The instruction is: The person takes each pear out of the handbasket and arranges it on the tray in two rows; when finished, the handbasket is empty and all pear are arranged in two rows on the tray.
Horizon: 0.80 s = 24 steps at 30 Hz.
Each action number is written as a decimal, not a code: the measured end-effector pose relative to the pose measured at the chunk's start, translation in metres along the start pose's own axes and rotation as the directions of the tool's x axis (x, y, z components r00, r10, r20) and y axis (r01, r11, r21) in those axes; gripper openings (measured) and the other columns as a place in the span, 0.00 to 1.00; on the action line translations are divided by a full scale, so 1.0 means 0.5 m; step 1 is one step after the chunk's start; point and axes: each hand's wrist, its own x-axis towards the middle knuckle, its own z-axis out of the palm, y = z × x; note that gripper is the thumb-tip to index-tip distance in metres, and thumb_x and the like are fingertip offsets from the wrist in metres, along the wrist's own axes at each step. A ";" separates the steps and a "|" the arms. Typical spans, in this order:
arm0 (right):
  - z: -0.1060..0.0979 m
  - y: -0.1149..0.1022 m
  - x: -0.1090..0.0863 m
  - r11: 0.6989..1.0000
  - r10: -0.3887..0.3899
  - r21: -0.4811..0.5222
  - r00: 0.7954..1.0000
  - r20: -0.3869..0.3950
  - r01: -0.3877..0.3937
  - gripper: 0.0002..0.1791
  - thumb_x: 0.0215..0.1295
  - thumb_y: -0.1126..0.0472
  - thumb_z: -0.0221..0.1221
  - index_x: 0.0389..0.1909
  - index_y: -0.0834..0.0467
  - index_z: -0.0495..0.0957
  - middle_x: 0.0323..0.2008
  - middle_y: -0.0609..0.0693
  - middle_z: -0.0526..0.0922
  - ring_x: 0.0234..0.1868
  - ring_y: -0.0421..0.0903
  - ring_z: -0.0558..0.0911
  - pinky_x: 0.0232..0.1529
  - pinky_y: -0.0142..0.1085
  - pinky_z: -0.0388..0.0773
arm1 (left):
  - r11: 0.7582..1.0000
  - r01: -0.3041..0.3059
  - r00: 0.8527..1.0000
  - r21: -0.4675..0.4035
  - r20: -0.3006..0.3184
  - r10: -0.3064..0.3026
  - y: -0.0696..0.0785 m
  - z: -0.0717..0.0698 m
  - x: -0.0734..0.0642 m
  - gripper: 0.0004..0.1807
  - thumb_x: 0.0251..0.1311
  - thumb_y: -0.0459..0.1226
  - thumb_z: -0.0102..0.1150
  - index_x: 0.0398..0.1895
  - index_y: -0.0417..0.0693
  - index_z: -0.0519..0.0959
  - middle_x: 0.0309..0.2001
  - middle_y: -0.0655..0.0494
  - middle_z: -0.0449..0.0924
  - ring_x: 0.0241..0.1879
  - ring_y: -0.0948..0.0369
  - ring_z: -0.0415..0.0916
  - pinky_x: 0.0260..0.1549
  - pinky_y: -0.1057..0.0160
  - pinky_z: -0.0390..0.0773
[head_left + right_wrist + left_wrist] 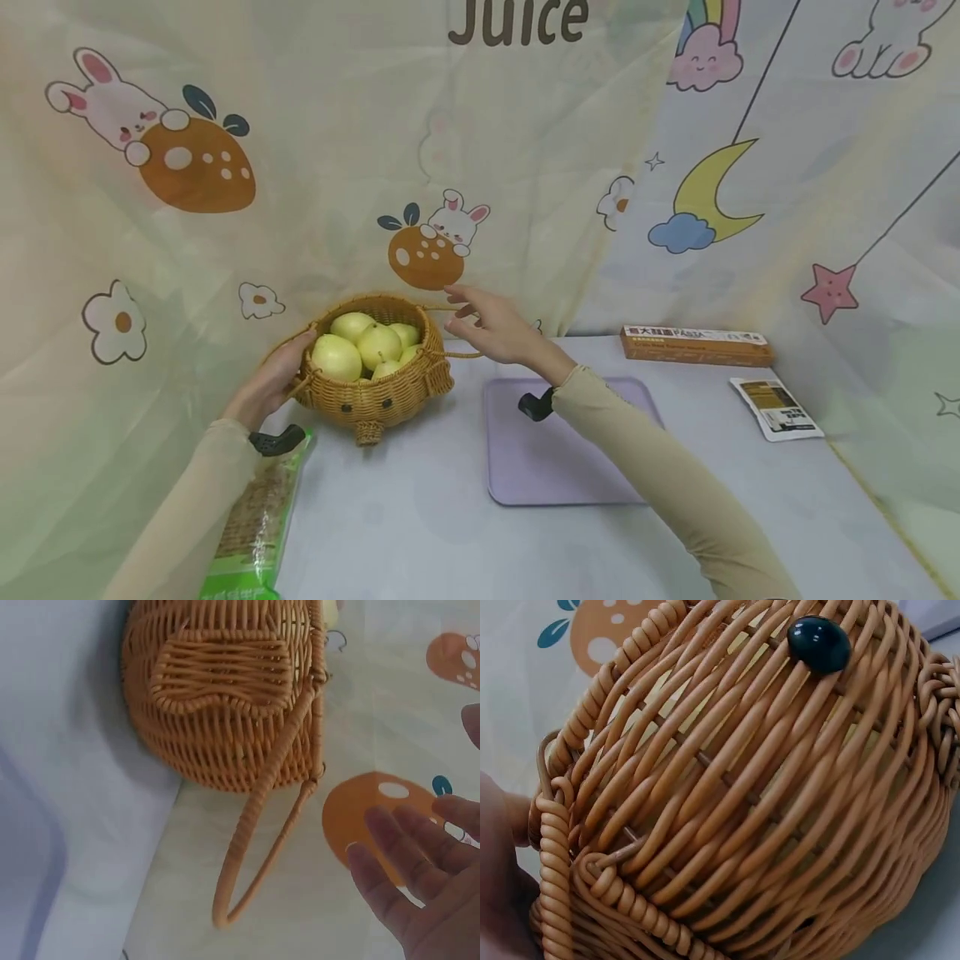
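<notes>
A wicker basket point(360, 404) with bead eyes and a snout stands on the table, holding several pale yellow-green pears point(378, 343). My left hand point(279, 371) is at its left side, fingertips over the rim beside the left handle point(555, 877). In the left wrist view most of that hand is out of frame or behind the weave. My right hand point(491, 325) hovers near the right handle point(255, 802), fingers spread and loosely bent, with nothing in them. In the right wrist view, a gap shows between those fingers and the handle, which sticks out sideways from the basket.
A lilac tray point(525, 467) lies right of the basket, partly under my right forearm. At the back right are a pasta box point(697, 347) and a small pouch point(776, 408). A green-edged package point(258, 517) lies beneath my left forearm. A printed cloth hangs behind.
</notes>
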 end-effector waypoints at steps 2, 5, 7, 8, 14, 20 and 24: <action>0.007 -0.008 0.016 1.000 0.011 0.004 1.000 0.005 -0.011 0.34 0.80 0.48 0.55 0.81 0.55 0.64 0.72 0.56 0.77 0.65 0.53 0.83 0.64 0.52 0.81 | 1.000 0.007 1.000 -0.010 0.005 -0.007 0.000 -0.003 0.006 0.45 0.81 0.64 0.27 0.88 0.46 0.39 0.83 0.35 0.43 0.76 0.45 0.52 0.71 0.46 0.66; 0.020 -0.023 0.044 0.999 0.031 0.042 0.999 0.011 -0.032 0.33 0.81 0.46 0.55 0.80 0.56 0.65 0.72 0.56 0.77 0.66 0.54 0.82 0.67 0.51 0.79 | 0.999 0.028 1.000 -0.038 -0.007 -0.029 -0.001 -0.006 0.016 0.47 0.79 0.68 0.30 0.88 0.48 0.44 0.76 0.42 0.55 0.68 0.51 0.61 0.62 0.55 0.72; 0.031 -0.032 0.061 0.996 0.050 0.076 0.998 0.032 -0.052 0.34 0.81 0.44 0.54 0.79 0.56 0.66 0.73 0.57 0.76 0.67 0.55 0.81 0.68 0.51 0.78 | 0.998 0.050 0.999 -0.043 -0.014 -0.050 -0.004 -0.006 0.020 0.49 0.77 0.70 0.31 0.88 0.48 0.44 0.75 0.45 0.55 0.66 0.54 0.62 0.61 0.58 0.72; 0.037 -0.037 0.069 0.994 0.057 0.093 0.997 0.049 -0.061 0.35 0.81 0.43 0.54 0.80 0.56 0.65 0.73 0.58 0.76 0.69 0.56 0.80 0.69 0.50 0.78 | 0.998 0.061 0.998 -0.034 -0.020 -0.061 -0.006 -0.006 0.020 0.51 0.76 0.71 0.31 0.88 0.47 0.43 0.76 0.43 0.54 0.67 0.53 0.61 0.62 0.57 0.72; 0.067 -0.048 0.107 0.982 0.103 0.143 0.982 0.158 -0.126 0.37 0.81 0.41 0.54 0.82 0.57 0.63 0.76 0.58 0.72 0.74 0.56 0.77 0.72 0.48 0.76 | 0.997 0.075 0.997 0.031 -0.037 -0.074 -0.026 -0.003 0.019 0.56 0.73 0.74 0.29 0.88 0.46 0.36 0.83 0.34 0.40 0.76 0.44 0.53 0.72 0.43 0.66; 0.079 -0.050 0.135 0.974 0.143 0.145 0.967 0.210 -0.175 0.40 0.81 0.38 0.53 0.83 0.56 0.60 0.80 0.54 0.68 0.78 0.54 0.71 0.78 0.48 0.69 | 0.998 0.030 0.999 0.064 -0.027 -0.028 -0.028 -0.009 0.028 0.57 0.73 0.75 0.29 0.88 0.46 0.34 0.84 0.33 0.37 0.78 0.43 0.50 0.76 0.41 0.61; 0.090 -0.047 0.147 0.958 0.180 0.174 0.952 0.248 -0.227 0.41 0.81 0.36 0.51 0.84 0.56 0.59 0.80 0.53 0.68 0.79 0.52 0.69 0.77 0.47 0.69 | 0.998 0.021 1.000 0.059 0.007 -0.022 -0.028 -0.015 0.033 0.57 0.73 0.75 0.30 0.88 0.45 0.34 0.78 0.34 0.51 0.67 0.50 0.66 0.63 0.55 0.77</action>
